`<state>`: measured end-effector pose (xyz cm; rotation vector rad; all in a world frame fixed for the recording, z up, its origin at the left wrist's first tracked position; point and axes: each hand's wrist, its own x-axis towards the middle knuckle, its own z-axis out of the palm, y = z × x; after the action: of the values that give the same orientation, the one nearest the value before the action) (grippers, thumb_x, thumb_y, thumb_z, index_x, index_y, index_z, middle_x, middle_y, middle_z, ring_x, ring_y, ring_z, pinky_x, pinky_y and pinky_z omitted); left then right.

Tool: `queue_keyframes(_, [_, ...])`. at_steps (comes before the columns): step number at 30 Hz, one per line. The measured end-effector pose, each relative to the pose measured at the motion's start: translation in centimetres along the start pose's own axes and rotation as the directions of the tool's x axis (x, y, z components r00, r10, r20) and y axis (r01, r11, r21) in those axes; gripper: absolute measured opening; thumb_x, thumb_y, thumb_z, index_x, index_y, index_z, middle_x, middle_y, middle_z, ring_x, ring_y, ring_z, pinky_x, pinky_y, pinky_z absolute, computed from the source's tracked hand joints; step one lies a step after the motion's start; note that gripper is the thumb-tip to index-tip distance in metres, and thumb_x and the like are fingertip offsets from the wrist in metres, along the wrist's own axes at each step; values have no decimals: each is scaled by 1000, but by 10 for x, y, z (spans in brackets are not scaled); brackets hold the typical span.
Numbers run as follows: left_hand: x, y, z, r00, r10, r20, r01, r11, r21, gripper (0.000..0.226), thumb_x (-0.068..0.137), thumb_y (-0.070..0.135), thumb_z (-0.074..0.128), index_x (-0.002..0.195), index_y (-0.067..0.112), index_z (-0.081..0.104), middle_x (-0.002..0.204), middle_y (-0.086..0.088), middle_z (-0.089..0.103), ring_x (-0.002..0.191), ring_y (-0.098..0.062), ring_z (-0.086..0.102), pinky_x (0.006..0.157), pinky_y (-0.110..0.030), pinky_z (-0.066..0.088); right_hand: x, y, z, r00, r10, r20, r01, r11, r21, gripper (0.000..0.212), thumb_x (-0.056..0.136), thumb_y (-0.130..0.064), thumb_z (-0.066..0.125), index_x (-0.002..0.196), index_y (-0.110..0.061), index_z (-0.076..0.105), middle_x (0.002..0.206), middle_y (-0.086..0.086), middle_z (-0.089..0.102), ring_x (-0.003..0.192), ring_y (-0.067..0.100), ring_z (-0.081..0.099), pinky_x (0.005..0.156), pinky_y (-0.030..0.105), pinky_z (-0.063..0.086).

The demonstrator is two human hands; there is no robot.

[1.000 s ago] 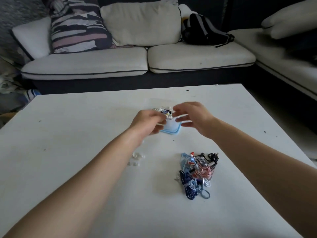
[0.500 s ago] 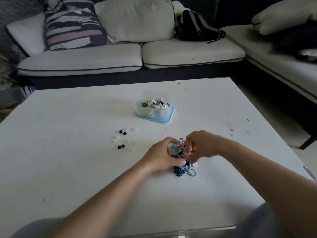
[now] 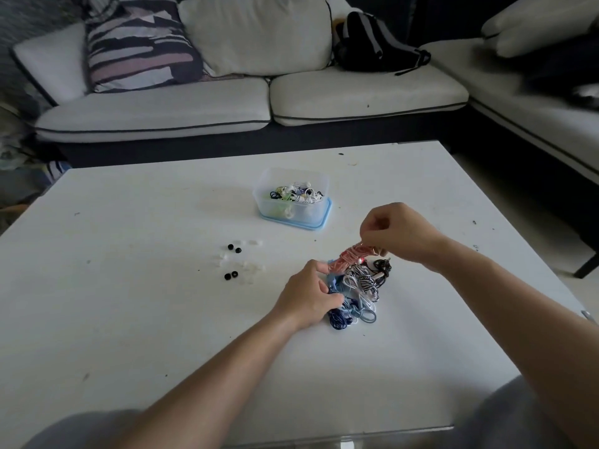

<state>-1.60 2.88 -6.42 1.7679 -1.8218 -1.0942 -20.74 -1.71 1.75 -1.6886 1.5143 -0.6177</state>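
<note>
Tangle (image 3: 359,288), centre frame: left hand (image 3: 306,301) grips it, right hand (image 3: 400,233) pinches pink cord (image 3: 351,257); pull slowly, easing snags.

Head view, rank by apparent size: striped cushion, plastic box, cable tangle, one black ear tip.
1. Striped black, pink and white fabric cushion
2-3. Clear plastic box with blue base and tangle of coloured earphone cables: look alike, tangle nearer, so unranked
4. Small round black ear tip

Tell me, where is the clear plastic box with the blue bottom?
In the head view, the clear plastic box sits on the white table, beyond the tangled pile of cords and up-left of the right hand.
</note>
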Motion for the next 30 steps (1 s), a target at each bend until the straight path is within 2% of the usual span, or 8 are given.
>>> queue_keyframes(6, [2,10,-6,997,-23,-79,23,1000,-5,47,75,33,70,117,25,49,98,9,58,98,-15,59,84,-31,46,0,-4,2,993,73,94,-113,833,542,17,90,5,58,75,-3,63,67,13,58,58,18,53,57,27,49])
queue_keyframes(9, [4,23,-17,992,-58,-108,32,973,-228,55,60,35,64,113,28,52,117,8,58,113,-13,54,96,-32,44,1,-5,13,980,100,172,-194,680,707,17,94,1,54,79,-5,60,69,12,54,56,16,50,53,24,48])
queue_keyframes(13, [1,33,-32,999,-31,38,48,793,-607,38,74,6,63,106,25,61,117,6,68,109,-6,60,96,-27,45,3,-11,24,969,78,233,-240,507,828,20,95,-1,50,77,-8,56,66,7,53,53,12,48,51,20,44])
queue_keyframes(16, [-1,31,-39,996,4,92,60,734,-676,35,86,-3,52,107,20,69,109,2,72,112,-15,64,94,-30,45,2,-15,29,967,52,248,-248,389,887,22,97,-4,50,76,-7,57,66,6,57,53,9,48,55,19,48])
queue_keyframes(21, [-2,33,-42,989,50,142,68,693,-718,38,74,12,58,109,22,69,103,-5,74,111,-20,66,96,-36,44,4,-17,36,963,-52,266,-234,336,912,13,96,-7,51,84,-8,57,69,5,58,58,10,51,57,20,50])
queue_keyframes(24, [-1,32,-41,975,90,204,109,605,-788,31,83,7,53,106,20,69,95,-12,71,102,-30,67,104,-44,43,4,-20,38,971,-55,231,-205,294,934,8,93,-6,54,88,-8,59,73,6,61,58,11,52,55,21,50])
queue_keyframes(27, [-1,31,-46,968,24,249,213,442,-871,25,92,7,47,106,14,66,83,-8,65,84,-30,67,85,-43,51,4,-20,39,978,-24,206,-192,264,945,12,94,-3,51,88,-9,60,74,7,59,57,11,50,54,21,49])
queue_keyframes(30, [0,29,-54,970,-66,236,244,347,-906,20,94,12,48,97,15,67,74,-4,64,65,-20,64,57,-29,54,6,-15,39,984,71,165,-178,263,948,21,97,2,42,90,-9,60,74,9,55,52,12,48,51,22,47])
